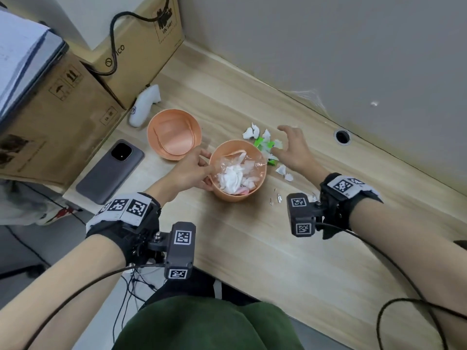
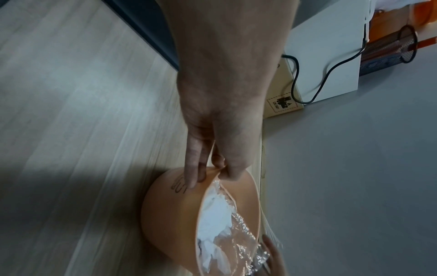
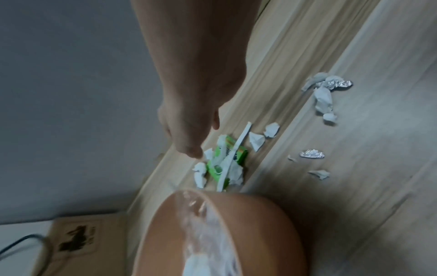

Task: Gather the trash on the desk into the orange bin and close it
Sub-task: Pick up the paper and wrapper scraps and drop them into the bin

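Now the left hand is pinching the bin rim, tilting it on the desk; the right hand, spread, is cupping scraps. Over-tilting could spill the tissues.

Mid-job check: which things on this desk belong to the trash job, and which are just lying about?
Part of the job:
- orange bin, gripped at the rim by the left hand
- its lid, lying off
- green wrapper and paper scraps under the open right hand
- foil bits

Just lying about:
- phone
- white controller
- cardboard boxes
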Tool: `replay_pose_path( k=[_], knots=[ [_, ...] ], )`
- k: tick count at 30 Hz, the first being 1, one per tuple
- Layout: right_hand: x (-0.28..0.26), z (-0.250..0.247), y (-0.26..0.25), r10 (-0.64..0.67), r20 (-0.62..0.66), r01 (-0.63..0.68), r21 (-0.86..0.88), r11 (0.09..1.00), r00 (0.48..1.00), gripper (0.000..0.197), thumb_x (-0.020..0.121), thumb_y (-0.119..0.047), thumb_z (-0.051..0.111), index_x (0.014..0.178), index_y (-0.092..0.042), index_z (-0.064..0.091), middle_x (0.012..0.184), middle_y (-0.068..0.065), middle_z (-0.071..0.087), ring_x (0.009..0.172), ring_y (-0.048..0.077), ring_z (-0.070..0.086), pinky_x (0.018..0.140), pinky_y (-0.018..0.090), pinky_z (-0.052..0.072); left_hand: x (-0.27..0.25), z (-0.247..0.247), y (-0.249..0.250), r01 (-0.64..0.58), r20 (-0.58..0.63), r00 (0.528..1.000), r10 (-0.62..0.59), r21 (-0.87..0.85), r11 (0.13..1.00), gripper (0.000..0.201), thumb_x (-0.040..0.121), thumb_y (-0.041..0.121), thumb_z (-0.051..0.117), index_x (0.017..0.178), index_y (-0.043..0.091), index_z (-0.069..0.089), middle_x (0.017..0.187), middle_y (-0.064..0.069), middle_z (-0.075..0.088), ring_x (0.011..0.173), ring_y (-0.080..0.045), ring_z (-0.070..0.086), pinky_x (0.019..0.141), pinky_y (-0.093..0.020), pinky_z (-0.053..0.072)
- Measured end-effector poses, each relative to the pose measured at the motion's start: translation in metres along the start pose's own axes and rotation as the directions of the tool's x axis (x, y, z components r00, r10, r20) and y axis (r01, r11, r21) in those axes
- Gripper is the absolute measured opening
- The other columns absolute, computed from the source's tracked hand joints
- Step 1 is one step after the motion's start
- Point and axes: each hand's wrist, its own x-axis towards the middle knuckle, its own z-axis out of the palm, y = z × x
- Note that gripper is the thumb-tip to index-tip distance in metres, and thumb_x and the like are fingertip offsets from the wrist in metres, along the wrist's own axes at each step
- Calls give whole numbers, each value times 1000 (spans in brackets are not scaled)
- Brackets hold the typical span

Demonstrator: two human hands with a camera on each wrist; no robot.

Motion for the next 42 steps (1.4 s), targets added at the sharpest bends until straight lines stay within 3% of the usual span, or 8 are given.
replay_pose_path(
  k=[6, 11, 20, 26, 28, 32, 36, 42],
  knots=[
    [27, 37, 14, 9, 310, 109, -364, 925, 951, 108, 72, -43, 75, 151, -24, 4, 159, 19, -3, 147, 40, -1, 119, 54, 11, -8, -12, -4, 15, -3, 1000, -15, 22, 1000, 38, 90, 23, 66, 120, 11, 47, 86, -5, 52, 67, -14, 61, 68, -35, 62],
    [18, 41, 11, 13, 198, 56, -339, 939, 980, 62, 85, 1, 58, 141, -4, 33, 146, 23, 32, 136, 39, 30, 110, 49, 30, -4, -13, -5, 19, -23, 1000, -19, 8, 1000, 31, 91, 16, 64, 118, 12, 49, 80, -1, 56, 60, -7, 63, 70, -40, 63],
    [-21, -20, 4, 37, -4, -36, 159, 987, 999, 50, 83, -24, 61, 131, -26, 47, 124, 0, 55, 109, 19, 52, 95, 34, 43, 5, -3, 3, -4, -11, 1000, 3, -4, 1000, 33, 88, 14, 67, 116, 11, 48, 83, -5, 58, 56, -8, 63, 71, -43, 63],
    [-63, -64, -51, -226, -62, 234, 255, 938, 972, 50, 84, -32, 64, 131, -38, 47, 127, -8, 56, 111, 2, 51, 93, 18, 42, 11, 3, 7, -12, 5, 1000, 12, 30, 999, 33, 90, 12, 62, 118, 12, 46, 84, -7, 62, 53, -7, 64, 66, -38, 63],
    [-75, -56, -65, -343, 0, 341, 123, 932, 939, 52, 84, -32, 66, 133, -34, 49, 124, -3, 57, 109, 1, 50, 93, 11, 36, 12, 4, 9, -12, 7, 1000, 12, 22, 1000, 35, 89, 17, 66, 118, 11, 46, 84, -8, 60, 53, -9, 64, 63, -36, 62],
    [-73, -10, -71, -461, 265, 504, -119, 856, 847, 48, 79, -28, 70, 126, -22, 59, 130, 5, 59, 121, 24, 51, 100, 32, 37, 12, 5, 10, -20, 20, 1000, 20, 13, 1000, 31, 91, 12, 60, 118, 13, 46, 96, -12, 58, 58, -14, 64, 59, -32, 61],
    [-48, 28, -72, -316, 480, 493, -303, 816, 818, 44, 82, -24, 64, 125, -21, 56, 131, 5, 56, 118, 31, 52, 92, 44, 46, 13, 2, 8, -6, 36, 999, 7, -10, 1000, 29, 93, 12, 58, 120, 15, 47, 103, -12, 60, 66, -18, 67, 62, -32, 62],
    [-12, 54, -85, -228, 540, 472, -370, 800, 810, 47, 81, -15, 68, 126, -18, 54, 126, 9, 60, 118, 30, 52, 88, 34, 43, 14, 1, 5, -17, 39, 999, 18, -29, 999, 20, 93, 5, 57, 110, 10, 47, 87, -8, 53, 57, -14, 62, 60, -31, 62]
  ],
)
